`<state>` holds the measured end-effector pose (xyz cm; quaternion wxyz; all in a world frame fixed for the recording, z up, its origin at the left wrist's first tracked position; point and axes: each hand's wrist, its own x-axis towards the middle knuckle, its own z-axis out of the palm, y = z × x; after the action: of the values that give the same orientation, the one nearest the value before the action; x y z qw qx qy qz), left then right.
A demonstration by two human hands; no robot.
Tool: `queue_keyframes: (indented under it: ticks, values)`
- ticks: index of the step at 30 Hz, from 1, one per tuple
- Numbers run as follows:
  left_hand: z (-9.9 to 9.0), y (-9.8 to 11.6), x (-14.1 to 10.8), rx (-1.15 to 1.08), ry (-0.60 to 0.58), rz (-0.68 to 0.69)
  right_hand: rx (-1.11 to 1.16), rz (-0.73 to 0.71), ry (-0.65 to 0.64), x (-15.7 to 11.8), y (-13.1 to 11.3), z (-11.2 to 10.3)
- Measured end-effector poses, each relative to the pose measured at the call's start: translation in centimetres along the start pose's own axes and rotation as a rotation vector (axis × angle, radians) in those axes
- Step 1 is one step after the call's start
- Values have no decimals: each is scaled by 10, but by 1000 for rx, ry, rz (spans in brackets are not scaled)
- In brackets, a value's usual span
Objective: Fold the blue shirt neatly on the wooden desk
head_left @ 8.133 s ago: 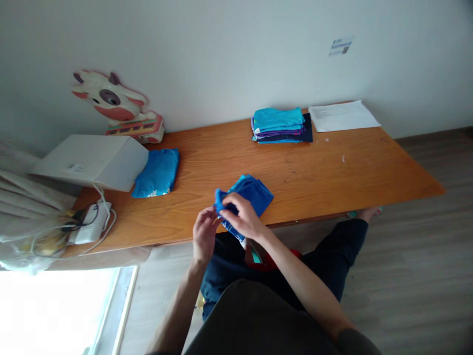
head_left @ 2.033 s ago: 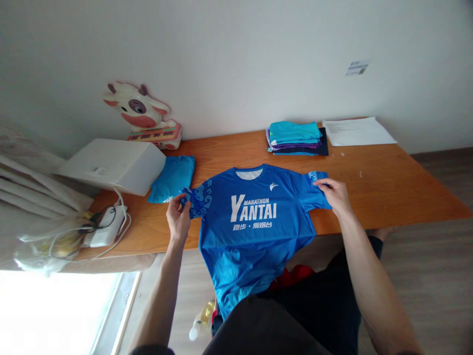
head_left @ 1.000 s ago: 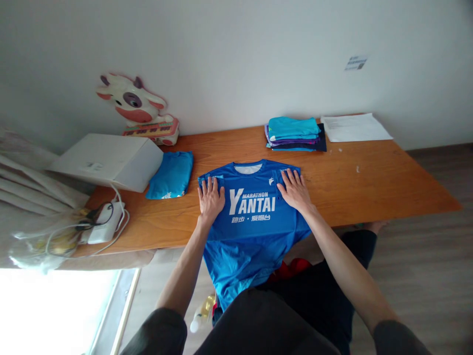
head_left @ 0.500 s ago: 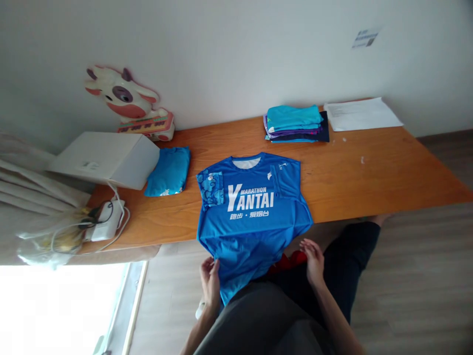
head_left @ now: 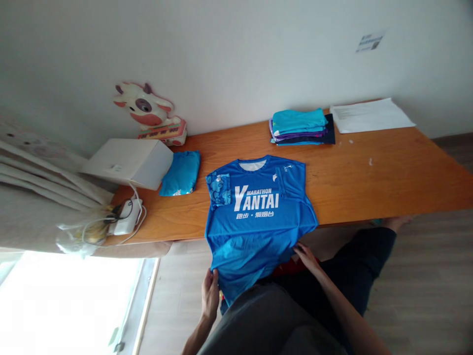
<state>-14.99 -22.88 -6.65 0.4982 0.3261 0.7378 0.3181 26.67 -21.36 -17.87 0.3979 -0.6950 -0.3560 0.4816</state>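
Note:
A blue T-shirt with white "Marathon Yantai" lettering lies face up, its collar toward the wall and both sleeves folded inward. Its lower part hangs over the table's front edge toward my lap. My left hand is closed on the left side edge of the hanging fabric. On the opposite side edge, my right hand pinches the cloth between thumb and fingers. The bottom hem is partly hidden by my body.
Folded blue clothing lies left of the shirt, beside a white box. Behind stand a cow toy keyboard, a stack of folded clothes and white papers. A power strip with cables sits at the table's left end.
My right hand has moved left from the open air onto the shirt's right edge and closed on it. My left hand stays at the left edge. The view has shifted slightly.

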Motion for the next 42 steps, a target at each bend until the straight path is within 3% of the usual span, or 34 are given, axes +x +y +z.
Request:
queue_keyframes:
  ticks: [2,4,6,9,10,12,14,17,19,21,24,26,29,33,36,42]
  values:
    - [-5,18,6,-99,106,85,57,32,72,-19,-11,-11]
    - [-9,36,11,-142,122,126,214,41,71,-42,-29,-22]
    - [-10,48,16,-123,-5,90,392,19,-15,-65,-52,-32]
    - [-3,45,16,-54,-331,-19,478,-19,-82,-89,-91,-44]
    - [0,42,14,-15,-395,-32,449,-37,-69,-93,-103,-48]
    - [2,41,10,75,-401,-17,362,-83,-3,-97,-123,-56]
    - [-5,56,7,83,-317,19,327,-153,98,-95,-137,-64]
    - [-31,111,14,-130,-218,69,428,-302,258,-80,-159,-73]
    - [-50,153,27,-314,-235,102,484,-412,277,-64,-180,-76]
    - [-61,188,45,-489,-279,155,474,-517,208,-45,-207,-75]
    - [-53,224,71,-667,-291,273,393,-662,117,-19,-251,-72]
    - [-36,238,82,-723,-324,352,341,-732,163,-2,-274,-71]
    - [-14,252,91,-728,-395,427,327,-801,321,19,-290,-71]
    - [-5,254,98,-721,-395,412,376,-840,484,40,-286,-69]
    - [-3,246,105,-711,-395,399,345,-811,491,46,-278,-67]
    - [0,231,105,-708,-333,502,351,-792,504,38,-272,-76]
